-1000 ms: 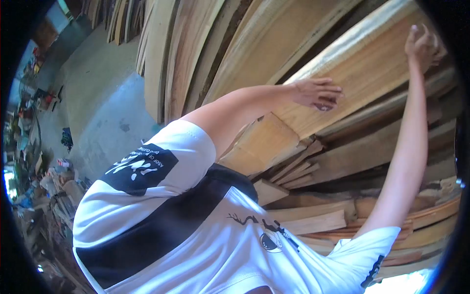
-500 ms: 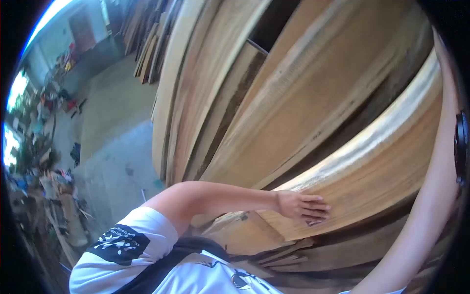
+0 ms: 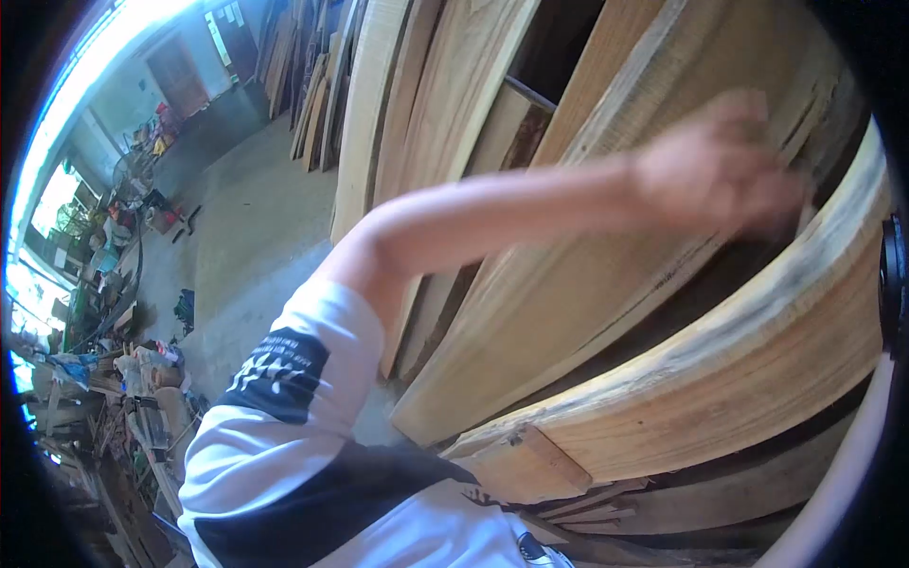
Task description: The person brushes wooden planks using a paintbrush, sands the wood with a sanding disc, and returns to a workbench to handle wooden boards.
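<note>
The left hand [image 3: 721, 178] is a blur in front of the wide board [image 3: 559, 317], near the bark-edged board [image 3: 701, 402]; whether its fingers are spread or closed, or touch wood, I cannot tell. The right hand is out of view, so its state cannot be told; the right forearm [image 3: 847, 469] shows at the right edge. The bark-edged board runs from the near middle up to the right, its lower end beside a short block [image 3: 530, 466]. Clutter [image 3: 142, 379] lies at left, beside the floor [image 3: 251, 227].
</note>
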Demonstrator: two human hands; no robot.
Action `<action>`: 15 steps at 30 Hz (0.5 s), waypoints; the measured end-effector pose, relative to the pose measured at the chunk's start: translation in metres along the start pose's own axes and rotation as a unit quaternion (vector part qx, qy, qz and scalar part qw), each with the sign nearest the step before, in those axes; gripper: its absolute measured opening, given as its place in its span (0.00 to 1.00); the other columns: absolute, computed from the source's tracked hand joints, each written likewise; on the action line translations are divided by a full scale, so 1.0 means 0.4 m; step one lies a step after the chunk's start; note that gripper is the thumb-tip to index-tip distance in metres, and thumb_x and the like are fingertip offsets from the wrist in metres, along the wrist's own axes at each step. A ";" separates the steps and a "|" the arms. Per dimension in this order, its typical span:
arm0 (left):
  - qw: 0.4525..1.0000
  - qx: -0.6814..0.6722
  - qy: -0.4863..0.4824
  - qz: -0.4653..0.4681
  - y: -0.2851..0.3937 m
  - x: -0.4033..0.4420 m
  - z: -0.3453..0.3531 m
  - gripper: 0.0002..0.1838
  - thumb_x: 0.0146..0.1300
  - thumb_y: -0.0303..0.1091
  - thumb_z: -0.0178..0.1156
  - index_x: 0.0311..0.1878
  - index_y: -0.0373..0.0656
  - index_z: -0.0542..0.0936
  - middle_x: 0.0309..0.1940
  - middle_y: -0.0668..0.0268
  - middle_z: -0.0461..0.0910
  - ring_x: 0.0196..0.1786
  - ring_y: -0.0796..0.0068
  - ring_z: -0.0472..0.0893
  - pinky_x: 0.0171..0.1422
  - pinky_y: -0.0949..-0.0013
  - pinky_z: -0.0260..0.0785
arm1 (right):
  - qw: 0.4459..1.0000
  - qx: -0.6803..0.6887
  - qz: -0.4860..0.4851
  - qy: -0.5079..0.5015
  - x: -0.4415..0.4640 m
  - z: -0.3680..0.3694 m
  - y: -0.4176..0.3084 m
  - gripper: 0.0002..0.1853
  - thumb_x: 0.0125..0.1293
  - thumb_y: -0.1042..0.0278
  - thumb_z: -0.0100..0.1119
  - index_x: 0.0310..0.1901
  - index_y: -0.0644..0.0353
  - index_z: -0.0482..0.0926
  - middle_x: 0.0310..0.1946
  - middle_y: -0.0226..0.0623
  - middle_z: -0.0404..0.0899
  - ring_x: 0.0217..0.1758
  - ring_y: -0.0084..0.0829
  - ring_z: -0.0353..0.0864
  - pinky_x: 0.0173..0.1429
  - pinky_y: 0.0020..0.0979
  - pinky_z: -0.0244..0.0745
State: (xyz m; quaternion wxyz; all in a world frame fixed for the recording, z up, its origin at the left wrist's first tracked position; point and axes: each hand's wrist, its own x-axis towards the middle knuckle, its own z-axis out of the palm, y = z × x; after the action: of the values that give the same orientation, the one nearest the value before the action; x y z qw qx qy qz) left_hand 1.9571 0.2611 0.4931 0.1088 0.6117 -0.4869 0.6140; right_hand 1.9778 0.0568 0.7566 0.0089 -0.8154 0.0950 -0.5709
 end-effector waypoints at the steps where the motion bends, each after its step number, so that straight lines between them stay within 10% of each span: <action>1: 0.998 0.031 -0.014 -0.047 -0.110 0.045 0.006 0.28 0.66 0.48 0.57 0.66 0.47 0.70 0.61 0.59 0.75 0.61 0.64 0.75 0.74 0.42 0.50 | 0.998 0.022 0.006 0.055 0.034 0.035 0.018 0.45 0.60 0.39 0.61 0.70 0.62 0.62 0.73 0.55 0.56 0.77 0.54 0.50 0.76 0.51 0.49; 3: 0.999 0.031 -0.009 -0.041 -0.228 0.107 -0.020 0.33 0.72 0.36 0.47 0.77 0.44 0.51 0.75 0.49 0.54 0.78 0.43 0.48 0.80 0.45 0.36 | 0.996 0.049 0.013 0.068 0.037 0.030 0.006 0.44 0.60 0.40 0.61 0.70 0.62 0.62 0.72 0.54 0.57 0.77 0.54 0.50 0.76 0.51 0.49; 15: 0.964 0.115 -0.132 -0.202 -0.265 0.107 0.087 0.36 0.76 0.49 0.36 0.75 0.30 0.47 0.77 0.48 0.46 0.80 0.52 0.43 0.82 0.52 0.35 | 0.988 0.136 0.030 0.063 0.035 0.051 0.005 0.38 0.62 0.51 0.63 0.69 0.62 0.64 0.71 0.56 0.59 0.75 0.53 0.54 0.75 0.50 0.56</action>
State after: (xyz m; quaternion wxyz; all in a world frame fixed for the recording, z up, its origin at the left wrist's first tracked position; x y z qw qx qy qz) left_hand 2.0472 0.2694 0.5713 0.0939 0.7813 -0.2891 0.5451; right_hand 2.0012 0.0504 0.7624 0.1303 -0.7659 0.0412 -0.6283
